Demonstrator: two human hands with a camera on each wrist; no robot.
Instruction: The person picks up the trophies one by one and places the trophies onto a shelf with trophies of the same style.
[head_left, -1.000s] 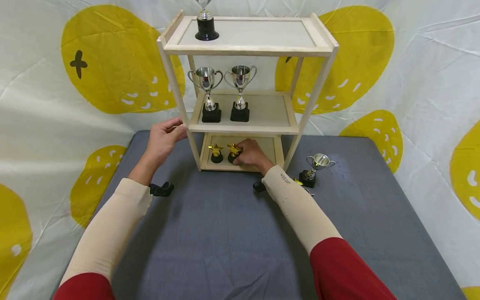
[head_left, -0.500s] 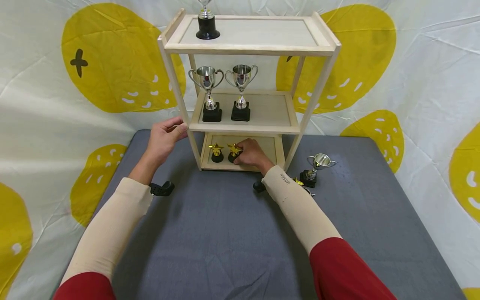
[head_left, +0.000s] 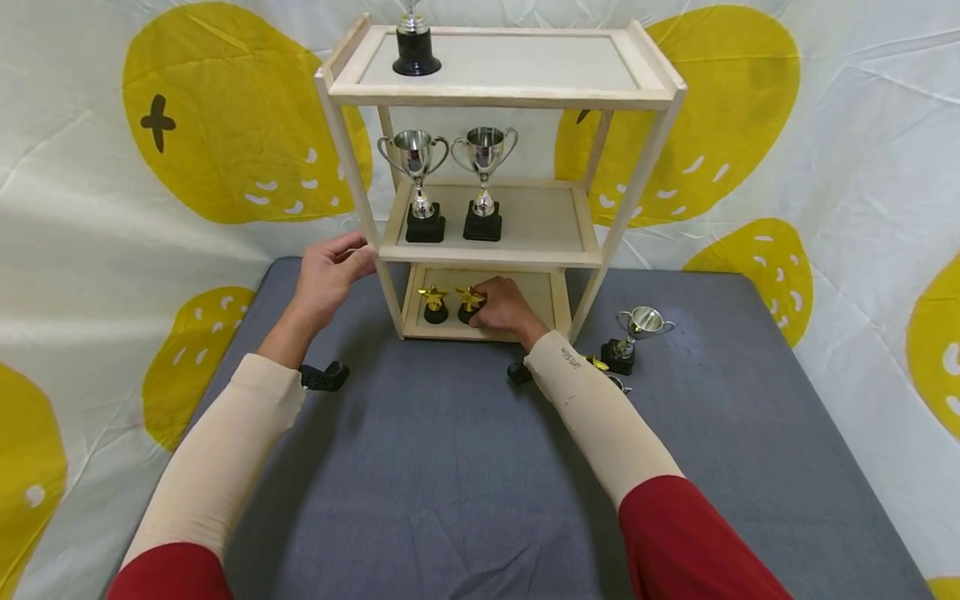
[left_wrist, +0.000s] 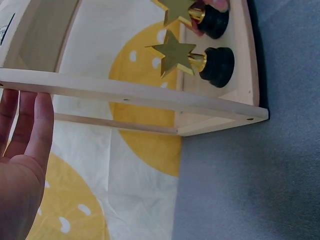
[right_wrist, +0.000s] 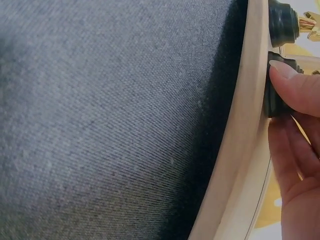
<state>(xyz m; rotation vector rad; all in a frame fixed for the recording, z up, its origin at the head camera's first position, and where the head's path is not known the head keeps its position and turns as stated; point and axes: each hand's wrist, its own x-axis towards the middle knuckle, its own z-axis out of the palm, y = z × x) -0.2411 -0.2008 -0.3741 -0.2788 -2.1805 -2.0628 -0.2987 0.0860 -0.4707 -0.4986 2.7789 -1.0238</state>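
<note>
On the bottom shelf, my right hand [head_left: 504,307] pinches the black base [right_wrist: 276,95] of a small gold star trophy [head_left: 470,298], which stands upright. A second gold star trophy [head_left: 433,304] stands to its left; in the left wrist view both stars show, the nearer star trophy [left_wrist: 217,67] whole and the other partly behind fingers. My left hand [head_left: 330,275] is at the left post of the wooden shelf rack [head_left: 487,257]. Its nearly straight fingers [left_wrist: 37,125] touch the post [left_wrist: 130,98] in the left wrist view.
Two silver cup trophies [head_left: 483,221] stand on the middle shelf. Another trophy [head_left: 416,54], its top cut off, is on the top shelf. Right of the rack, a silver cup trophy [head_left: 618,357] stands on the grey table [head_left: 450,467], with more trophies partly hidden behind my right forearm.
</note>
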